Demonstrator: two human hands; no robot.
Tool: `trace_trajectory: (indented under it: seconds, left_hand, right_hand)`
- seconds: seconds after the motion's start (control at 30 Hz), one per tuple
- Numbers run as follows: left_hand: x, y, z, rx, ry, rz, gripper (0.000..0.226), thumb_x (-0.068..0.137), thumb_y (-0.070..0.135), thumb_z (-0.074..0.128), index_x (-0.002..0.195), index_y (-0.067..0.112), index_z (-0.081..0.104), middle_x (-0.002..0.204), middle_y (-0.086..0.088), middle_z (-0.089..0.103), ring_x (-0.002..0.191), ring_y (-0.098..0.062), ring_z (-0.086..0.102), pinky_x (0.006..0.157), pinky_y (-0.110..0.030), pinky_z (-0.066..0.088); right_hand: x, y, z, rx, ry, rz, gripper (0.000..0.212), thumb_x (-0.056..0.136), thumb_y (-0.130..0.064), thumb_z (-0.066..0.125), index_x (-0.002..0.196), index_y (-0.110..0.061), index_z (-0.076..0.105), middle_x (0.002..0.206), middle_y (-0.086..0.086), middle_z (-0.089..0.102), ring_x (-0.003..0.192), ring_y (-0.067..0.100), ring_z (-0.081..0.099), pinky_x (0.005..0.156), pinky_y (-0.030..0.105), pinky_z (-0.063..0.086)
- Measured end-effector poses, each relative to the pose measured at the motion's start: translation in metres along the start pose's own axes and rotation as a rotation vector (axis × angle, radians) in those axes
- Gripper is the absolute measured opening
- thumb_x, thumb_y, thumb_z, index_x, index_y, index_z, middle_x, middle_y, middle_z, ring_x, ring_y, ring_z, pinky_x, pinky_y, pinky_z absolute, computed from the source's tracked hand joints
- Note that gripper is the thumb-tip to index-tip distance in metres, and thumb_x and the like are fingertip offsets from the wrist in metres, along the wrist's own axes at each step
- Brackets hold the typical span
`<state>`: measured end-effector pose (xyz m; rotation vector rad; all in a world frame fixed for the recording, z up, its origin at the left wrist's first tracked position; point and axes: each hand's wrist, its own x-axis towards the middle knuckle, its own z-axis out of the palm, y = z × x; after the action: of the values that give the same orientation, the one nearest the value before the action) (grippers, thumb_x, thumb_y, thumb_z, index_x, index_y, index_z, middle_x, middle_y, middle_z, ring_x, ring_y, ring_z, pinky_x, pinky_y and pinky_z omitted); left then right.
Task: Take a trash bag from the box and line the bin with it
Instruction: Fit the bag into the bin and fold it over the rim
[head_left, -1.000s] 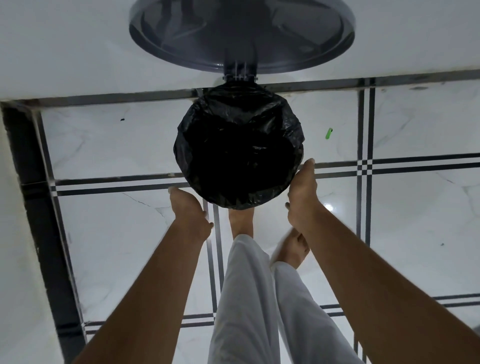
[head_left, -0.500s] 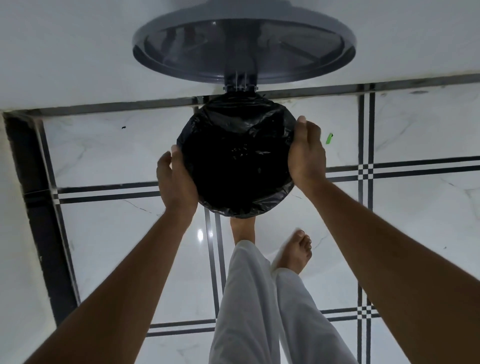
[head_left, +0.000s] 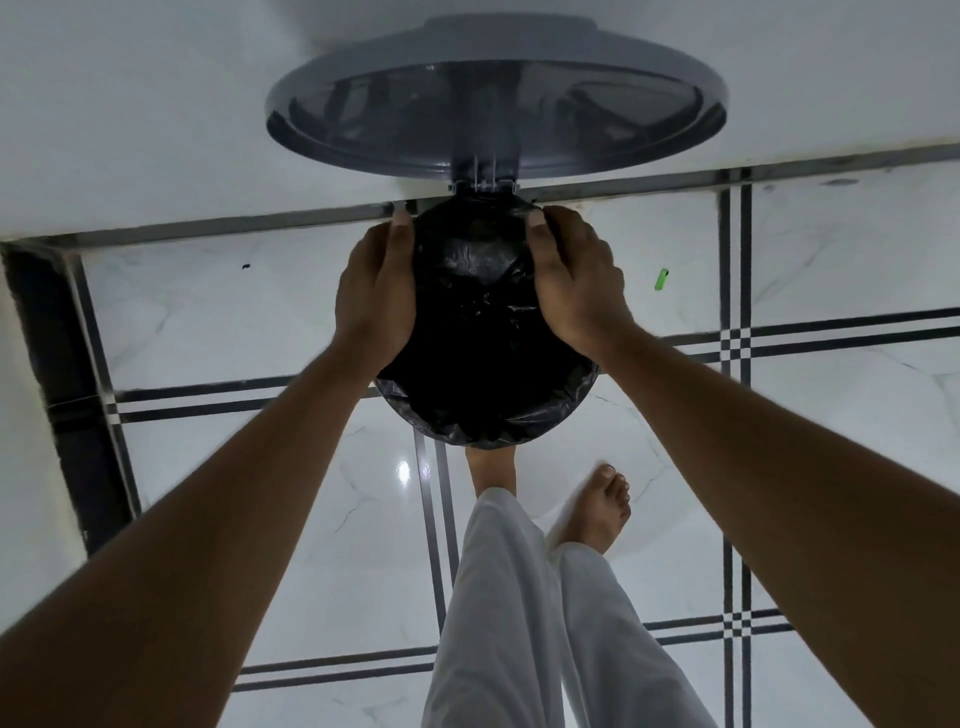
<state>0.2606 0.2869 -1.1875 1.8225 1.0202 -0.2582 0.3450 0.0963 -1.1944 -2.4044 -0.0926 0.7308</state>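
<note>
We have the trash bag draped over the bin, by the floor's wall edge; left hand and right hand curl around its far rim, equally near the lid hinge.

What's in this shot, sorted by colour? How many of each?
Black: 1, the trash bag lining the bin
Grey: 1, the raised bin lid
Green: 1, a small object on the floor
Total: 3
</note>
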Motion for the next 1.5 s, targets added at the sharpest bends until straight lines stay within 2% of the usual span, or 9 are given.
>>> trace_trajectory:
  seconds: [0.13,0.27,0.43,0.7,0.93,1.07,1.13,1.23,1.5]
  left_hand:
    - [0.027,0.008,0.003,0.053,-0.046,-0.127,0.046,0.112,0.044,0.035,0.132,0.022,0.071,0.138,-0.007,0.071,0.129,-0.031,0.061,0.104,-0.039,0.043]
    - [0.033,0.016,0.0,0.048,0.001,-0.073,0.043,0.102,0.038,0.041,0.12,0.014,0.072,0.124,-0.009,0.074,0.117,-0.033,0.064,0.095,-0.04,0.048]
    - [0.042,0.02,0.005,0.004,-0.128,-0.044,0.044,0.085,0.058,0.047,0.112,0.04,0.077,0.126,-0.001,0.077,0.125,-0.032,0.067,0.116,-0.052,0.046]
    - [0.07,0.028,0.01,0.491,-0.3,-0.037,0.045,0.103,0.04,0.037,0.131,0.019,0.066,0.141,-0.022,0.066,0.127,-0.043,0.062,0.111,-0.051,0.048]
    - [0.004,0.044,-0.003,0.428,-0.027,0.111,0.042,0.108,0.037,0.045,0.143,0.022,0.063,0.147,-0.009,0.064,0.135,-0.034,0.058,0.111,-0.048,0.046]
    - [-0.051,0.043,-0.007,0.221,-0.033,0.183,0.033,0.11,0.031,0.049,0.135,0.021,0.068,0.131,0.002,0.071,0.112,-0.011,0.065,0.092,-0.02,0.046]
    - [-0.077,0.047,-0.008,0.095,-0.049,0.123,0.03,0.112,0.028,0.052,0.134,0.019,0.069,0.12,0.012,0.07,0.096,0.012,0.061,0.082,0.002,0.038]
    - [-0.113,0.057,-0.012,-0.054,-0.03,0.055,0.027,0.111,0.023,0.056,0.132,0.019,0.071,0.109,0.022,0.07,0.091,0.026,0.059,0.083,0.005,0.041]
    - [-0.166,0.125,-0.045,-0.035,0.349,0.5,0.018,0.108,0.02,0.064,0.119,0.009,0.072,0.112,0.003,0.071,0.101,-0.003,0.067,0.087,-0.014,0.05]
  right_hand:
    - [0.017,-0.007,0.001,-0.046,-0.1,0.188,0.057,0.116,-0.057,0.023,0.164,-0.033,0.043,0.168,0.013,0.044,0.153,0.04,0.039,0.118,0.059,0.03]
    - [0.019,-0.009,0.0,0.006,0.047,0.165,0.046,0.114,-0.047,0.037,0.152,-0.028,0.056,0.159,0.012,0.052,0.145,0.037,0.045,0.109,0.05,0.035]
    - [0.014,-0.004,0.005,-0.057,-0.014,0.156,0.046,0.115,-0.047,0.035,0.155,-0.036,0.055,0.173,0.013,0.037,0.158,0.037,0.03,0.123,0.057,0.027]
    - [0.029,-0.008,-0.003,-0.071,-0.116,0.238,0.057,0.113,-0.047,0.03,0.168,-0.037,0.041,0.182,0.006,0.025,0.162,0.036,0.022,0.128,0.061,0.02]
    - [-0.019,-0.006,-0.01,-0.119,0.167,0.107,0.047,0.108,-0.045,0.059,0.14,-0.012,0.063,0.14,0.014,0.059,0.134,0.037,0.049,0.103,0.044,0.042]
    - [-0.061,-0.019,-0.022,0.189,0.136,0.119,0.028,0.109,-0.038,0.064,0.125,-0.016,0.071,0.104,-0.01,0.067,0.112,0.022,0.066,0.089,0.029,0.046]
    - [-0.08,-0.027,-0.026,0.318,0.104,0.166,0.022,0.11,-0.035,0.064,0.121,-0.018,0.074,0.104,-0.012,0.074,0.104,0.013,0.071,0.092,0.027,0.055]
    - [-0.106,-0.042,-0.042,0.423,0.121,0.191,0.018,0.109,-0.032,0.066,0.12,-0.022,0.077,0.109,-0.014,0.078,0.103,0.005,0.073,0.1,0.032,0.059]
    - [-0.14,-0.092,-0.105,0.591,0.319,0.056,0.042,0.109,-0.05,0.062,0.141,-0.022,0.062,0.131,-0.011,0.066,0.114,-0.001,0.065,0.098,0.019,0.056]
